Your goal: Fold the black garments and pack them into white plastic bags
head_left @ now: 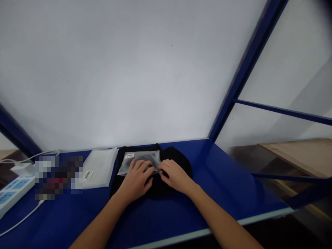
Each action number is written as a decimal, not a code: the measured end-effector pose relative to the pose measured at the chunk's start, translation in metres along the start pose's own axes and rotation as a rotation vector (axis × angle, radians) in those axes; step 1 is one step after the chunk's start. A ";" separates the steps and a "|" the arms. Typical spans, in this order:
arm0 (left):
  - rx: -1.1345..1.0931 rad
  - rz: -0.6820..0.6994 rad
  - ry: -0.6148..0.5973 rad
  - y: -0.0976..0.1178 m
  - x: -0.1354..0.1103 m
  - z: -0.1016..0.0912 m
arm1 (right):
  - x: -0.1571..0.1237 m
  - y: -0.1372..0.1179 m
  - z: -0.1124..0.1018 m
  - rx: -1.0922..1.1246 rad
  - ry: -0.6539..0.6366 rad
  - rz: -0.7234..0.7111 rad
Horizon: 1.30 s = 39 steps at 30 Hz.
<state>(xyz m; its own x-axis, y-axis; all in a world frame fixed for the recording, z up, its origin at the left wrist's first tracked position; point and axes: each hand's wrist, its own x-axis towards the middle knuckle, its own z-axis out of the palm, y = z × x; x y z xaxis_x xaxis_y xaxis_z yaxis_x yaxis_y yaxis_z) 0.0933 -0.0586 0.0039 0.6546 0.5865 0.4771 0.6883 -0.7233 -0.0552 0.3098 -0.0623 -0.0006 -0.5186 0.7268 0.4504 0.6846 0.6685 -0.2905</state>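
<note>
A translucent plastic zip bag (155, 156) with a white barcode label lies on black cloth (160, 190), and something dark shows through it. My left hand (138, 176) rests over the bag's near edge, fingers apart and slightly bent, pressing on the plastic. At the bag's right corner, my right hand (176, 174) has its thumb and fingertips pinched together on the edge. A small pale piece shows at those fingertips, too small to make out clearly. More black cloth bulges to the right, behind my right hand.
Flat frosted bags (101, 167) with a barcode label lie to the left. Beyond them are a blurred-out patch, a white power strip (15, 190) and white cables. The blue tabletop (215, 186) meets a pale wall and blue metal posts (230, 93).
</note>
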 end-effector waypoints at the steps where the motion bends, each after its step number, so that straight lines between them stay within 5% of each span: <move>1: -0.016 0.012 0.030 0.004 0.001 -0.001 | 0.000 0.000 0.000 0.044 0.039 -0.007; 5: -0.001 -0.017 0.185 0.011 0.007 -0.001 | 0.000 -0.004 0.003 0.281 0.167 -0.044; 10: 0.014 -0.001 0.211 0.002 0.004 0.001 | 0.002 -0.006 0.008 0.373 0.325 0.029; 18: -0.012 -0.004 0.219 0.007 0.006 0.003 | 0.001 -0.007 0.011 0.355 0.344 -0.020; 24: 0.016 -0.009 0.212 0.010 0.005 -0.007 | -0.001 -0.015 -0.005 0.371 0.328 -0.047; 28: 0.024 -0.061 0.270 0.000 0.004 -0.021 | -0.004 -0.018 -0.025 0.438 0.360 0.047; 35: -0.195 -0.282 0.411 -0.048 -0.007 -0.051 | -0.006 0.004 -0.047 0.709 0.512 0.347; 39: -0.428 -0.376 0.312 -0.061 -0.008 -0.044 | 0.000 0.034 -0.032 0.719 0.359 0.492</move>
<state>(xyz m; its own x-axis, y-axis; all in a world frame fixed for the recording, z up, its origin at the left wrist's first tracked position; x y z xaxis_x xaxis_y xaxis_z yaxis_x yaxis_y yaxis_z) 0.0317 -0.0353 0.0424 0.2272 0.7410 0.6319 0.6249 -0.6086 0.4890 0.3496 -0.0450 0.0161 0.0157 0.9413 0.3371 0.2424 0.3235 -0.9147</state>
